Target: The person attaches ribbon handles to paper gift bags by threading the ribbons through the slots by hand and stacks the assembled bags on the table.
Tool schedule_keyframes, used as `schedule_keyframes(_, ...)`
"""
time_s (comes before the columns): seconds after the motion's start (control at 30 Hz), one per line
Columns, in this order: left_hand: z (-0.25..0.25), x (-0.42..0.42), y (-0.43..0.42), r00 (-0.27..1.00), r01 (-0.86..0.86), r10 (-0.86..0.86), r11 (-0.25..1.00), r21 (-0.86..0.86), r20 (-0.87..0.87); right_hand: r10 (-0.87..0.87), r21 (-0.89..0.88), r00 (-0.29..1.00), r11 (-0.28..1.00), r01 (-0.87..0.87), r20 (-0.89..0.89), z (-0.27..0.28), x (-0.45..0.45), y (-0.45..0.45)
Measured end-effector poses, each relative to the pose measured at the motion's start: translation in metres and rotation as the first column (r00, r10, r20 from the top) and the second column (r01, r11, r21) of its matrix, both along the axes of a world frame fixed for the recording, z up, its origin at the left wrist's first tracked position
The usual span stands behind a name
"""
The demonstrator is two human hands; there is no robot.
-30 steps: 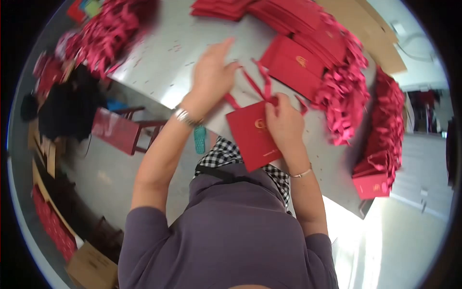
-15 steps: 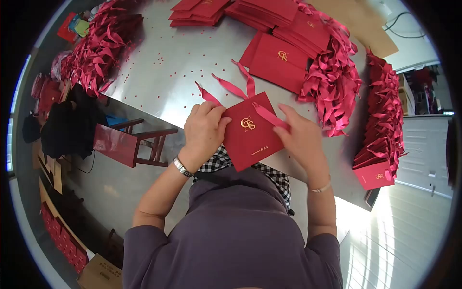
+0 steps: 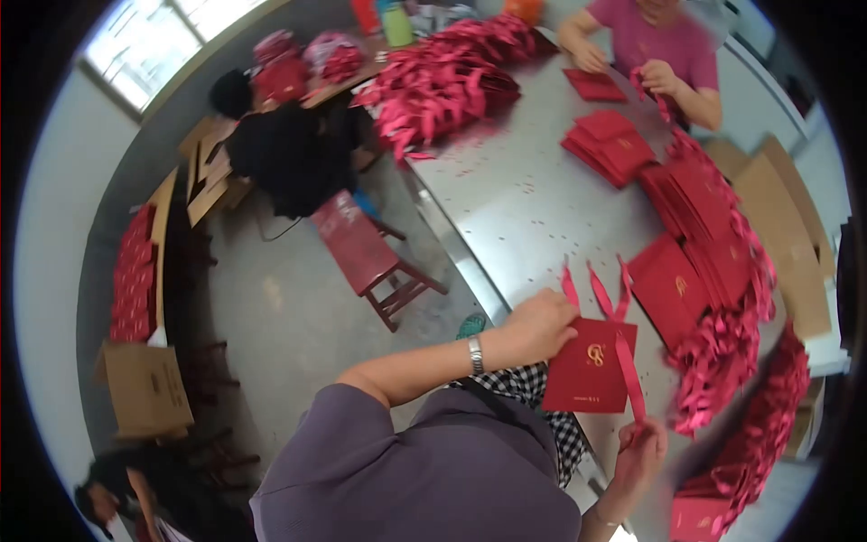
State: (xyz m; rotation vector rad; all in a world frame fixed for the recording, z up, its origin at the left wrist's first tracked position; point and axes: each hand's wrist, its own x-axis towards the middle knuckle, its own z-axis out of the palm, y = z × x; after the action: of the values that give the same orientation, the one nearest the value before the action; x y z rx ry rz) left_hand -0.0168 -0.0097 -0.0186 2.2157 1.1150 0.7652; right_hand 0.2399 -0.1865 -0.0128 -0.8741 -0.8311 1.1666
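Note:
A flat red paper gift bag with a gold emblem lies at the table's near edge. My left hand grips its upper left corner, thumb on the front. Pinched in the fingers of my right hand is the end of a pink ribbon, which runs taut down the front of the bag from its top edge. More ribbon ends stick up beyond that edge. Close to the bag on the right lie stacked red bags with a heap of ribbons.
Across the metal table a co-worker handles a red bag and ribbon. Ribboned bags are piled at the far left and near right. A red stool stands left; another person is at lower left.
My view has swung left, bringing the co-worker and more of the room into sight. My right hand has drawn the ribbon down across the bag, toward me.

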Motion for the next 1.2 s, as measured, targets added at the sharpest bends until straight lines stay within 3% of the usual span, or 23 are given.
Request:
schedule_keyframes(0.03, 0.002, -0.001, -0.003, 1.000, -0.007, 0.007, 1.000, 0.000, -0.010, 0.040, 0.007, 0.999, 0.999, -0.040, 0.001, 0.005, -0.006, 0.005)
schedule_keyframes(0.1, -0.001, 0.001, -0.005, 1.000, -0.031, 0.030, 0.999, 0.018, 0.006, -0.074, -0.030, 0.962, 0.997, 0.069, -0.261, 0.016, -0.017, 0.006)
schedule_keyframes(0.13, -0.003, 0.003, -0.005, 1.000, -0.018, 0.017, 0.999, 0.033, 0.015, -0.059, -0.025, 0.965, 0.998, 0.055, -0.254, 0.013, -0.014, 0.005)
schedule_keyframes(0.2, -0.005, 0.004, -0.005, 0.999, -0.029, 0.028, 0.998, 0.050, 0.016, 0.023, -0.016, 0.987, 1.000, -0.026, -0.159, 0.008, -0.013, 0.005)
schedule_keyframes(0.27, -0.005, 0.006, -0.005, 0.999, -0.044, 0.044, 0.999, 0.009, 0.017, -0.006, -0.012, 0.990, 1.000, 0.005, -0.144, 0.004, -0.023, 0.009)
schedule_keyframes(0.33, -0.002, 0.007, -0.003, 0.997, -0.077, 0.077, 0.997, 0.000, 0.024, -0.145, -0.054, 0.979, 0.987, 0.154, 0.143, -0.004, -0.033, 0.016)
schedule_keyframes(0.37, -0.002, 0.007, 0.000, 0.996, -0.073, 0.076, 0.995, -0.065, 0.050, -0.240, -0.068, 0.944, 0.963, 0.261, 0.225, -0.009, -0.039, 0.020)
schedule_keyframes(0.4, -0.001, 0.007, -0.001, 0.994, -0.064, 0.075, 0.988, -0.140, 0.077, -0.239, -0.070, 0.944, 0.963, 0.261, 0.229, -0.002, -0.040, 0.026)
schedule_keyframes(0.47, -0.002, 0.006, 0.009, 0.993, 0.014, 0.028, 0.939, -0.343, 0.118, -0.196, -0.229, 0.883, 0.921, 0.315, 0.426, 0.016, -0.047, 0.030)
schedule_keyframes(0.53, 0.001, 0.004, 0.011, 0.975, 0.076, -0.004, 0.946, -0.314, 0.223, -0.260, -0.229, 0.873, 0.898, 0.376, 0.413, 0.026, -0.063, 0.039)
schedule_keyframes(0.6, -0.005, 0.008, 0.014, 0.965, 0.119, -0.006, 0.902, -0.415, 0.262, -0.276, -0.202, 0.882, 0.906, 0.372, 0.383, 0.038, -0.077, 0.051)
schedule_keyframes(0.63, -0.004, 0.009, 0.015, 0.971, 0.120, -0.044, 0.938, -0.324, 0.233, -0.109, -0.318, 0.911, 0.915, 0.249, 0.398, 0.042, -0.071, 0.053)
schedule_keyframes(0.67, -0.003, 0.010, 0.017, 0.968, 0.146, -0.054, 0.914, -0.379, 0.244, -0.088, -0.271, 0.909, 0.939, 0.212, 0.408, 0.049, -0.080, 0.063)
schedule_keyframes(0.73, 0.003, 0.011, 0.021, 0.978, 0.170, -0.119, 0.933, -0.316, 0.173, -0.042, -0.179, 0.829, 0.969, 0.169, 0.558, 0.033, -0.074, 0.067)
schedule_keyframes(0.8, 0.001, 0.012, 0.024, 0.979, 0.176, -0.120, 0.904, -0.389, 0.166, -0.087, -0.009, 0.471, 0.980, 0.197, 0.878, 0.023, -0.068, 0.069)
schedule_keyframes(0.83, 0.005, 0.013, 0.025, 0.980, 0.174, -0.116, 0.889, -0.423, 0.159, -0.145, 0.091, 0.333, 0.981, 0.172, 0.932, 0.024, -0.066, 0.069)
schedule_keyframes(1.07, 0.001, 0.008, 0.024, 0.984, 0.149, -0.081, 0.854, -0.499, 0.156, -0.212, 0.200, 0.065, 0.967, 0.158, 0.975, 0.014, -0.061, 0.063)
schedule_keyframes(1.17, 0.003, 0.005, 0.023, 0.985, 0.140, -0.068, 0.857, -0.496, 0.162, -0.295, 0.295, -0.019, 0.949, 0.112, 0.955, 0.025, -0.064, 0.066)
schedule_keyframes(1.2, 0.004, 0.005, 0.024, 0.984, 0.152, -0.080, 0.852, -0.501, 0.161, -0.336, 0.343, -0.099, 0.937, 0.061, 0.937, 0.031, -0.067, 0.068)
